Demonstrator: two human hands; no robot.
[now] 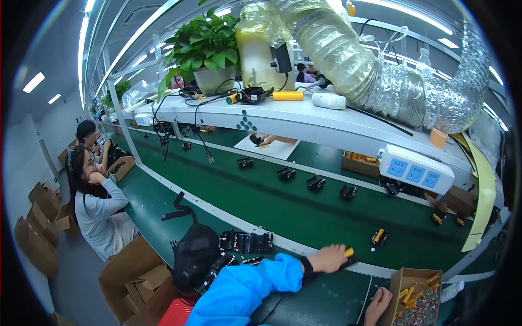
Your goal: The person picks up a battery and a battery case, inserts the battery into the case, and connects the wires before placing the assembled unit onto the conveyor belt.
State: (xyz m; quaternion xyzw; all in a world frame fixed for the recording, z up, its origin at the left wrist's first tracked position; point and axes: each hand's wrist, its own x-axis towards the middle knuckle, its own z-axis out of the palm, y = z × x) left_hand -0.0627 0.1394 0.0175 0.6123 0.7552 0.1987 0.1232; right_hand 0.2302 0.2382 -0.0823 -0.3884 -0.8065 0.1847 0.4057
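Our left hand (328, 259) has its fingers closed on a black holder (347, 264), thumb side up, with a yellow cylinder (349, 252) showing at its upper end; the holder is small, dark, mostly covered by our fingers, so finer detail can't be told. It sits at the far edge of the green tabletop (321, 293), by the white rail (296, 247) that borders the green belt (293, 209). Our right hand (376, 305) is low at the tabletop's near edge, fingers bent, just beside an open cardboard box (401, 280) of loose yellow cylinders (408, 295); can't tell if it's pinching anything. Room: green surface runs between our two hands; rail right up against the left one, box wall tight on the right one. Left of our blue sleeve (244, 288), black modules (247, 242) and a black bag (191, 252) crowd the tabletop along the rail. Across the rail, belt surface shows around a black-and-yellow unit (379, 236), with more black units (315, 183) spaced out toward the belt's far edge. Markings: power strip (416, 169) under the shelf (228, 111) has three blue socket faces; print on the held holder can't be read.
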